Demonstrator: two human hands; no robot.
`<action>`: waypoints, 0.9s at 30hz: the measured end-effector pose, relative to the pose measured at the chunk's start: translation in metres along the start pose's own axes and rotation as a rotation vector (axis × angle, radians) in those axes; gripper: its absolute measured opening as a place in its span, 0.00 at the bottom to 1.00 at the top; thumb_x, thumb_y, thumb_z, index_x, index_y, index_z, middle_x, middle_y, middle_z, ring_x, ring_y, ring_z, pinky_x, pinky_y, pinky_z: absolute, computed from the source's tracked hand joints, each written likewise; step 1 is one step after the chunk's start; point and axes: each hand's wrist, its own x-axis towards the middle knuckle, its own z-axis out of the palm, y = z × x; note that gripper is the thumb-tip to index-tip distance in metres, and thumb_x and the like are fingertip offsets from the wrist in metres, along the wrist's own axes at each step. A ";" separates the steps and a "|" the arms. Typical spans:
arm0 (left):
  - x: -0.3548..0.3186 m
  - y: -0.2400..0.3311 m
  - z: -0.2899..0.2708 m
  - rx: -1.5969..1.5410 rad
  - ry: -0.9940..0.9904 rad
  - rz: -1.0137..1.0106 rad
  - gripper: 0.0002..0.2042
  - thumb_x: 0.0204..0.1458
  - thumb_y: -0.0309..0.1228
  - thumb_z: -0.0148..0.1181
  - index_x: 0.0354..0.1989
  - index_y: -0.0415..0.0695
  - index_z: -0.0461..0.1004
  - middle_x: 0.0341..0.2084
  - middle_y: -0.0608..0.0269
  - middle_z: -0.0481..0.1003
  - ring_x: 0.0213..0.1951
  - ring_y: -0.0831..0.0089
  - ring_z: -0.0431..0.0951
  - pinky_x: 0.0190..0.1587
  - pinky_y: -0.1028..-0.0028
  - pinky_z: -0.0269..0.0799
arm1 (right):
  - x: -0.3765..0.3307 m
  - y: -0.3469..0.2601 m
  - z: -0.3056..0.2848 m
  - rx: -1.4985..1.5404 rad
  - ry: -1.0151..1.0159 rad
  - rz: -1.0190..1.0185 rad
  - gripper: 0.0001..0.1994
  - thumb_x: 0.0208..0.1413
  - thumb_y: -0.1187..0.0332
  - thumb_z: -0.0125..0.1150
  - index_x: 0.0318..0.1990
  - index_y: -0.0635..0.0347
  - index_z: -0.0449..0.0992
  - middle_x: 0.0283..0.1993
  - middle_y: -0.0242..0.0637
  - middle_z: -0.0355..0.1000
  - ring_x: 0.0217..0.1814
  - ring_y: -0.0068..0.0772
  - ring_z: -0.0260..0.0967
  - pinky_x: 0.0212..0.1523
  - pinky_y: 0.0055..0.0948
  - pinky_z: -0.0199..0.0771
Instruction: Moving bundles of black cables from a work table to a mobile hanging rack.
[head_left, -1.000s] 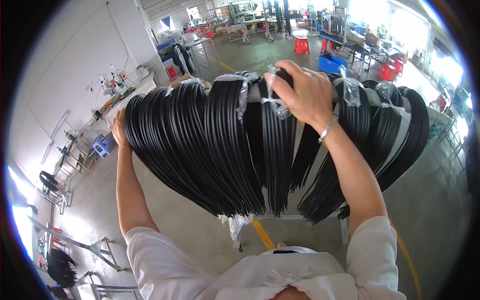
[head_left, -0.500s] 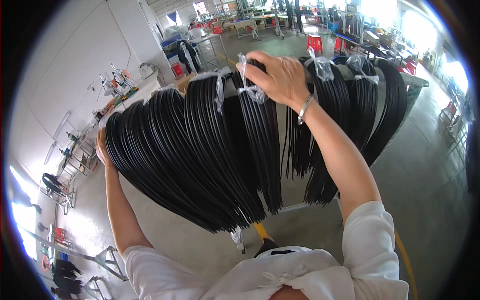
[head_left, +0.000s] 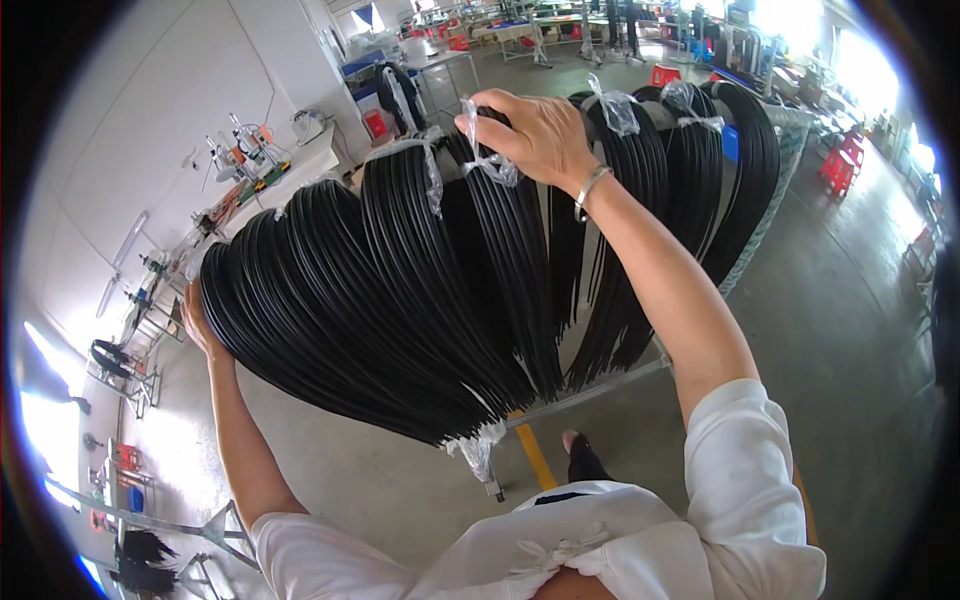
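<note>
Thick bundles of long black cords (head_left: 330, 290) hang over the bar of a wheeled rack, some tied with clear plastic strips. My right hand (head_left: 535, 135), with a silver bangle at the wrist, is closed over the top of a narrower cord bundle (head_left: 505, 235) near the middle of the bar. A plastic tie (head_left: 490, 170) sits just under its fingers. At the rack's left end, my left hand (head_left: 198, 315) is against the outermost bundle, its fingers hidden behind the cords. More tied bundles (head_left: 640, 160) hang right of my right hand.
A workbench with small machines (head_left: 245, 155) runs along the left wall. Red stools (head_left: 843, 165) stand at the right, with work tables (head_left: 520, 35) farther back. The rack's lower rail (head_left: 600, 390) crosses ahead of my foot (head_left: 572, 440). A yellow line (head_left: 535, 455) marks the floor.
The rack and both hands have shifted slightly left in view, and the room behind has moved. My foot now shows below the rack. My right hand keeps its hold.
</note>
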 end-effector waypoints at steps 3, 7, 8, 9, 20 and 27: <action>0.005 -0.014 0.010 0.164 -0.046 0.044 0.16 0.48 0.26 0.42 0.46 0.44 0.67 0.39 0.58 0.69 0.45 0.61 0.67 0.48 0.67 0.61 | 0.023 0.002 0.029 0.080 -0.197 0.102 0.06 0.50 0.56 0.50 0.30 0.41 0.72 0.19 0.27 0.70 0.18 0.30 0.67 0.16 0.26 0.60; 0.016 -0.014 0.015 0.264 -0.150 -0.001 0.16 0.46 0.25 0.42 0.44 0.43 0.67 0.37 0.58 0.70 0.43 0.60 0.67 0.46 0.66 0.61 | 0.043 0.005 0.075 0.216 -0.227 0.170 0.23 0.50 0.44 0.39 0.30 0.50 0.74 0.11 0.26 0.64 0.12 0.24 0.60 0.14 0.24 0.54; 0.016 -0.026 0.012 0.300 -0.185 -0.002 0.16 0.46 0.26 0.42 0.44 0.42 0.68 0.36 0.58 0.70 0.42 0.60 0.67 0.46 0.65 0.61 | 0.049 0.000 0.082 0.291 -0.282 0.229 0.28 0.50 0.41 0.34 0.30 0.53 0.74 0.08 0.26 0.60 0.10 0.21 0.56 0.15 0.25 0.51; 0.021 -0.039 0.015 0.324 -0.209 0.004 0.16 0.46 0.26 0.42 0.44 0.42 0.68 0.36 0.58 0.70 0.42 0.60 0.68 0.46 0.65 0.61 | 0.054 0.005 0.099 0.319 -0.296 0.222 0.30 0.49 0.39 0.32 0.33 0.54 0.74 0.10 0.29 0.63 0.12 0.24 0.60 0.17 0.29 0.54; 0.013 -0.125 0.040 0.119 -0.203 -0.017 0.17 0.51 0.28 0.44 0.51 0.41 0.62 0.49 0.55 0.65 0.51 0.62 0.64 0.56 0.66 0.55 | 0.082 0.014 0.202 0.411 -0.266 0.227 0.25 0.47 0.42 0.40 0.30 0.54 0.73 0.15 0.36 0.68 0.17 0.32 0.67 0.19 0.32 0.60; 0.030 -0.154 0.101 0.105 -0.171 -0.156 0.17 0.51 0.29 0.43 0.51 0.41 0.62 0.49 0.55 0.64 0.52 0.63 0.63 0.57 0.67 0.53 | 0.108 -0.001 0.255 0.481 -0.397 0.200 0.29 0.47 0.40 0.38 0.37 0.61 0.70 0.19 0.44 0.69 0.25 0.42 0.69 0.31 0.41 0.61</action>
